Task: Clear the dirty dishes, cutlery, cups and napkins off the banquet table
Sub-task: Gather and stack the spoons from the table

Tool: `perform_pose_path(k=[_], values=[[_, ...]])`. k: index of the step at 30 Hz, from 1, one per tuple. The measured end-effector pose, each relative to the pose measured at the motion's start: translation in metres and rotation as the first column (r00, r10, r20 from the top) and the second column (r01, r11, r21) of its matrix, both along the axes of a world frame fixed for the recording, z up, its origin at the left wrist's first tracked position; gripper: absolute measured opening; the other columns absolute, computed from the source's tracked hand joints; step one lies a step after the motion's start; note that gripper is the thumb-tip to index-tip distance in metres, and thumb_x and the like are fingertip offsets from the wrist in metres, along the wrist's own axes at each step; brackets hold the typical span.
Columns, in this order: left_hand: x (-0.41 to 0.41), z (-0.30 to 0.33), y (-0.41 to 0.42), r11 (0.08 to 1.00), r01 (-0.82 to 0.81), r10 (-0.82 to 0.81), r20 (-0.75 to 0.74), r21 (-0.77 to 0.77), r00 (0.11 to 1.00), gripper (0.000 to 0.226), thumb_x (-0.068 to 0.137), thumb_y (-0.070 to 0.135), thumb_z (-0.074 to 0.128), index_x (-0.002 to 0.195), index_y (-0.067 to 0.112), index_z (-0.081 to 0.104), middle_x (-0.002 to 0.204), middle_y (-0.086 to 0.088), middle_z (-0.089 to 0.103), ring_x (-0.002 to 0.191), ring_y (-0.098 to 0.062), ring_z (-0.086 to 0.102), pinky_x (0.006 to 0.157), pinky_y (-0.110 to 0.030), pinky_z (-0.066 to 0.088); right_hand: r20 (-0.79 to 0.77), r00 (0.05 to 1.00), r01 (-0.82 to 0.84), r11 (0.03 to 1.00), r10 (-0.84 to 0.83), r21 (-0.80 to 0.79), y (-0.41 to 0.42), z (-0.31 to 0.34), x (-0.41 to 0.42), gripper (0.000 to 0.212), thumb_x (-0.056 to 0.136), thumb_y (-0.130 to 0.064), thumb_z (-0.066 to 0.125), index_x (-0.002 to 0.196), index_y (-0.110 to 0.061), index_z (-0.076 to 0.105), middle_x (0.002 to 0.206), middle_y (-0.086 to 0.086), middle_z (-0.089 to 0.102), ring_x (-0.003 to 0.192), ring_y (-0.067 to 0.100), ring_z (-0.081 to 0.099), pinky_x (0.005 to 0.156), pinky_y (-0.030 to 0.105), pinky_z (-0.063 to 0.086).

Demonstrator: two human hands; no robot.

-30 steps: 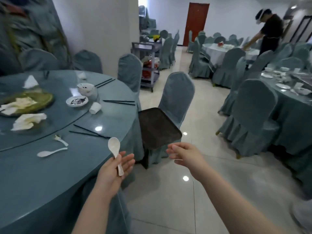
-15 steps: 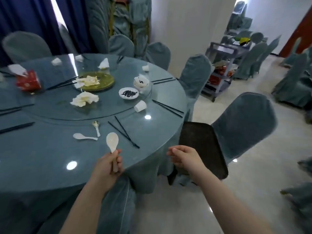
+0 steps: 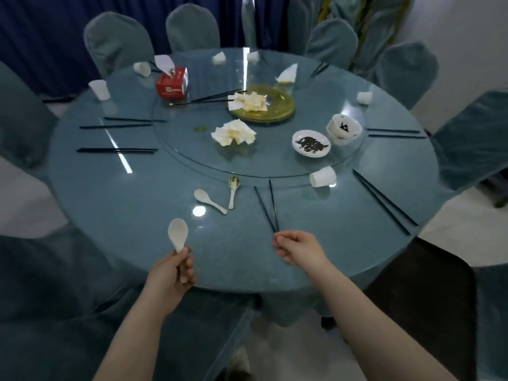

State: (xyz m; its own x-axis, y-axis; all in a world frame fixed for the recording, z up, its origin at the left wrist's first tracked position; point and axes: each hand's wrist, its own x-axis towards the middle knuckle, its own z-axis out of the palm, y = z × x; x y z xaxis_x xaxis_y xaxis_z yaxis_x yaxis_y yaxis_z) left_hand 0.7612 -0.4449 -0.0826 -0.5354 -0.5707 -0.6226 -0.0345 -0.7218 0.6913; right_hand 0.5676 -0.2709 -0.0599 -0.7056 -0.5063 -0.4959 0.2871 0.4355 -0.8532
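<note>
1. The handle of the white spoon (image 3: 178, 234) is hidden inside the left hand (image 3: 173, 273).
2. The near tips of the black chopsticks (image 3: 268, 209) meet the right hand (image 3: 298, 248); whether its fingers pinch them cannot be told.
3. The dark tray (image 3: 420, 292) at lower right is partly covered by the right forearm.
4. The dark residue on the small plate (image 3: 311, 143) is too small to identify, perhaps sauce.

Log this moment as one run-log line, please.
left hand: holds white spoon | right hand: at chopsticks ends, grip unclear | tray: bare on chair
</note>
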Motion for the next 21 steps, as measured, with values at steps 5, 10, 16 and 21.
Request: perform_pose_path(k=[5,10,16,21], values=[[-0.016,-0.006,-0.05,0.994,-0.105,0.104,0.015,0.042,0.994,0.019,0.1,0.014,0.043,0.084,0.013,0.053,0.054,0.001,0.056,0.04,-0.007,0.049,0.041,-0.015,0.043,-0.069,0.984,-0.154,0.977,0.165,0.146,-0.067,-0.023,-0.039,0.011,0.089,-0.01,0.063,0.099,-0.01,0.067,0.086,0.004,0.067,0.064,0.008,0.058,0.053,0.013,0.043],[-0.031,-0.001,-0.084,0.991,-0.133,0.132,0.052,0.015,0.99,0.018,0.099,0.015,0.044,0.087,0.012,0.056,0.057,0.0,0.061,0.045,-0.009,0.054,0.049,-0.021,0.047,-0.12,0.972,-0.163,0.945,0.203,0.284,-0.121,-0.05,-0.068,0.011,0.084,-0.013,0.067,0.075,-0.021,0.065,0.072,0.002,0.066,0.064,0.013,0.061,0.067,0.028,0.052],[-0.028,-0.004,-0.1,0.97,-0.239,0.236,0.058,0.045,0.97,0.016,0.1,0.013,0.042,0.09,0.011,0.055,0.057,-0.001,0.062,0.045,-0.01,0.056,0.045,-0.019,0.049,-0.21,0.932,-0.189,0.892,0.295,0.411,-0.188,-0.069,-0.087,0.03,0.084,-0.032,0.065,0.063,-0.012,0.06,0.061,0.004,0.061,0.055,0.016,0.055,0.057,0.026,0.047],[-0.017,-0.01,-0.095,0.933,-0.355,0.346,0.124,0.065,0.93,0.017,0.1,0.012,0.042,0.089,0.009,0.055,0.055,-0.002,0.063,0.042,-0.01,0.057,0.043,-0.019,0.049,-0.251,0.872,-0.259,0.831,0.42,0.492,-0.222,-0.082,-0.093,0.025,0.084,-0.029,0.064,0.063,-0.015,0.058,0.061,0.001,0.06,0.058,0.018,0.056,0.052,0.026,0.042]])
